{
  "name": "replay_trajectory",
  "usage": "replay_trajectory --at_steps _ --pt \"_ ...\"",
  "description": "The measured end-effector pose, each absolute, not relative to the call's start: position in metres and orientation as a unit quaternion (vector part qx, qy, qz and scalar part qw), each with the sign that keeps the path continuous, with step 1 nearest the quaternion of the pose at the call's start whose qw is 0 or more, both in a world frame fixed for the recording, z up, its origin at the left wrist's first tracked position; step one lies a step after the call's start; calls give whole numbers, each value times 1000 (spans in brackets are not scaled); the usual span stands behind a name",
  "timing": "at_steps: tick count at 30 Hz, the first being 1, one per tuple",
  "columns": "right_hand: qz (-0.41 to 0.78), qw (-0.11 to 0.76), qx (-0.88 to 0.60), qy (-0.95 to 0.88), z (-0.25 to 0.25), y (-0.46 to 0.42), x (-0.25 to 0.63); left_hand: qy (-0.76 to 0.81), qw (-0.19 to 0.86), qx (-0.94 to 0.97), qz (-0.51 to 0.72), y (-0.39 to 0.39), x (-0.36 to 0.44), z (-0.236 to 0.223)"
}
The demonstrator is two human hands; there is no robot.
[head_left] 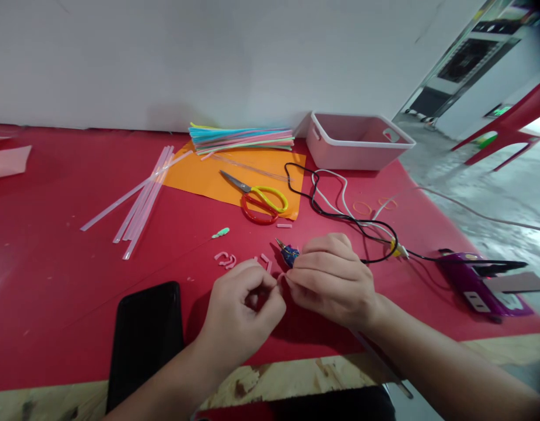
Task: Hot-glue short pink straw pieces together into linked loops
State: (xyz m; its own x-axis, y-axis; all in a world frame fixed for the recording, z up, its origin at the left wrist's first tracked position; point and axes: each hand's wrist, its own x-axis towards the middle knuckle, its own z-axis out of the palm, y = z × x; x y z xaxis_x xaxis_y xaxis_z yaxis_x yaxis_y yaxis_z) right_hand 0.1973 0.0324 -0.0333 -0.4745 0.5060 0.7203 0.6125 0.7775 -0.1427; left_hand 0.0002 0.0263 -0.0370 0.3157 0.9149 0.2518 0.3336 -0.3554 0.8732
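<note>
My left hand (241,310) and my right hand (333,283) meet above the red table's near side, fingertips pinched on a small curved pink strip (281,277). Partly hidden behind my right hand is a blue tool (290,255) with a pointed metal tip; whether that hand touches it I cannot tell. Several curled pink bits (226,260) and a short straight pink strip (266,262) lie just beyond my left hand. A pale green piece (221,233) lies farther back, and another short pink strip (284,225) rests below the scissors (260,202).
Orange paper (200,175) lies under the scissors, near a bundle of coloured pipe cleaners (241,139). Pink translucent sticks (142,204) are left; a black phone (147,327) sits near my left forearm. A pink basket (353,153), tangled cables (340,215) and a purple power strip (467,283) are right.
</note>
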Motion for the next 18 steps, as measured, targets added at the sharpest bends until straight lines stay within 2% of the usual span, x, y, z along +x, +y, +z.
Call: replay_trajectory --at_steps 4,7,9,11,15,18 --pt "-34 349 -371 -860 -17 47 234 473 407 670 404 30 -2 -40" --pt "116 207 -419 -876 -5 50 271 494 444 625 410 34 -4 -41" --pt "152 124 -425 -884 -4 46 284 500 466 608 403 35 -4 -41" --pt "166 79 -430 -884 -9 42 284 506 480 596 399 36 -4 -41" --pt "129 72 -456 -878 -23 39 269 500 505 568 415 36 -3 -41" --pt "39 119 -467 -875 -29 42 269 505 520 549 415 36 -2 -40"
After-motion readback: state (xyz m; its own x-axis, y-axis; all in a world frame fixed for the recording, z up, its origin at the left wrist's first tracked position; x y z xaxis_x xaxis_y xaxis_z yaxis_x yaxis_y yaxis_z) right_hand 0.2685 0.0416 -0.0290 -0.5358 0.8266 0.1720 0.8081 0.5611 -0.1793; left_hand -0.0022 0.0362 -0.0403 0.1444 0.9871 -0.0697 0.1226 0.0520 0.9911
